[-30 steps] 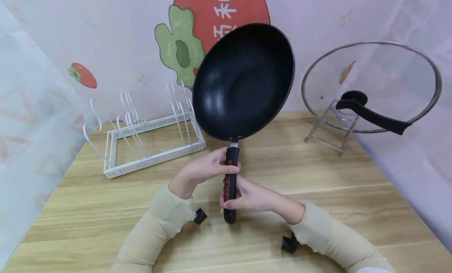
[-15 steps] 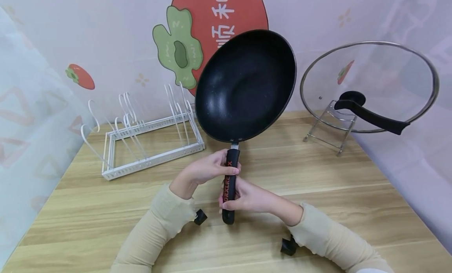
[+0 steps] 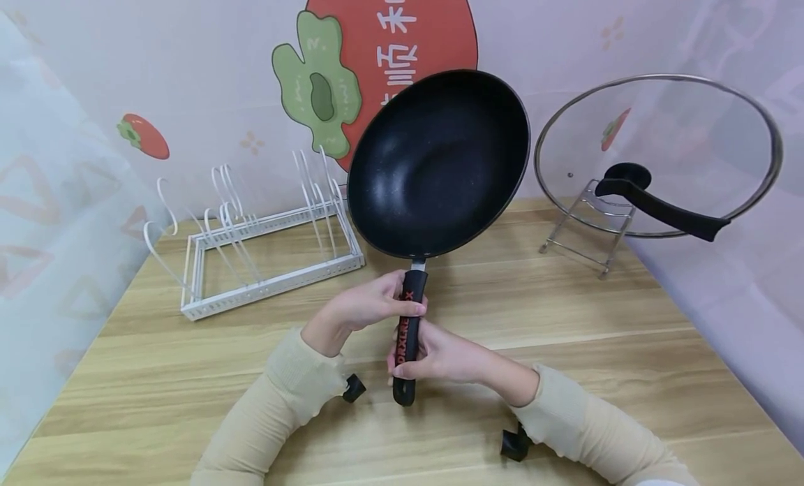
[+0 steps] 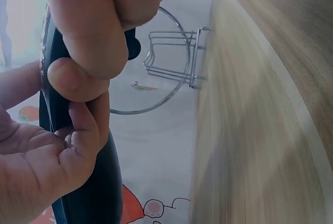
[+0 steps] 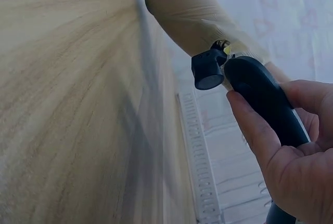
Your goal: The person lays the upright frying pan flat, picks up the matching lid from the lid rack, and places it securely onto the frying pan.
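Note:
A black frying pan (image 3: 440,165) is held up off the table, its dark inside facing me and its body tilted up and slightly right. Red letters run along its black handle (image 3: 411,287). My left hand (image 3: 367,306) grips the upper part of that handle, thumb across the front. Just below it, my right hand (image 3: 452,353) grips the lower part, with the handle's end sticking out underneath. In the right wrist view the fingers (image 5: 260,135) lie along the handle. Part of the handle is hidden behind fingers in the left wrist view.
A white wire rack (image 3: 276,285) with upright loops stands on the wooden table (image 3: 207,374) at the left. At the right, a glass lid (image 3: 691,144) with a black handle leans on a small metal stand (image 3: 581,252). A patterned cloth backdrop (image 3: 207,74) hangs behind.
The pan has sunk steadily, its top rim dropping lower against the backdrop, and the handle's end has come slightly toward me. Both hands keep their grip. Rack and lid stay put.

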The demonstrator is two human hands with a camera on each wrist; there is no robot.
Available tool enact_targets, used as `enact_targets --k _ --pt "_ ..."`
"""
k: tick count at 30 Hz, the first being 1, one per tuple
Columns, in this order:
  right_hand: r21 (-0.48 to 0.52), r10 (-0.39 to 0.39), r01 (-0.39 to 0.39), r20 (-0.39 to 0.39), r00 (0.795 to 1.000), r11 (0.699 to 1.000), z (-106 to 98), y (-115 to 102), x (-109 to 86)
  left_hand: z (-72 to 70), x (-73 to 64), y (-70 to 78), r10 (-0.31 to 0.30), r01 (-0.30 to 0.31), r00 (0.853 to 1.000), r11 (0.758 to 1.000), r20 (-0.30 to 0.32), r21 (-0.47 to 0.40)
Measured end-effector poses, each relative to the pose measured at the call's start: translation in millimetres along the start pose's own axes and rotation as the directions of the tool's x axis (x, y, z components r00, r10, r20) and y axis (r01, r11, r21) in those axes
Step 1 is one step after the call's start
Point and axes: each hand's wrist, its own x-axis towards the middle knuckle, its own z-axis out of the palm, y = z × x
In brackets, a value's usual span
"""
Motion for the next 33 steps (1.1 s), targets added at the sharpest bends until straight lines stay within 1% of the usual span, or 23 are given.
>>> enact_targets --k 5,8,13,20,26,30,33 --pt "0.009 0.001 -0.001 -0.002 1.000 1.000 0.9 0.7 -0.5 0.2 0.4 0.5 -0.023 0.023 1.000 1.000 -0.009 0.020" --pt "0.009 -0.006 0.006 -0.008 1.000 1.000 1.0 0.4 -1.0 0.7 0.6 1.4 -0.019 0.019 1.000 1.000 -0.006 0.024" --pt "0.024 0.011 -0.011 -0.014 1.000 1.000 0.8 0.0 -1.6 1.2 1.3 2.1 -0.013 0.013 1.000 0.999 0.010 0.033" --pt "0.065 0.029 -0.028 -0.015 0.999 0.997 0.6 -1.3 -2.1 1.3 2.9 4.3 -0.045 0.044 0.999 0.996 0.015 0.083" --pt "0.103 0.034 -0.033 -0.004 0.999 0.994 1.0 -2.1 -4.3 4.7 0.5 8.1 -0.066 0.066 0.998 0.993 -0.002 0.099" --pt "0.112 0.022 -0.024 0.020 1.000 0.993 0.4 -1.4 -5.7 5.8 0.6 6.2 -0.085 0.086 0.996 0.991 -0.011 0.099" --pt "0.128 0.024 -0.028 0.030 0.999 0.991 -0.1 -0.6 -7.1 6.4 1.2 4.2 -0.086 0.087 0.996 0.991 -0.016 0.106"
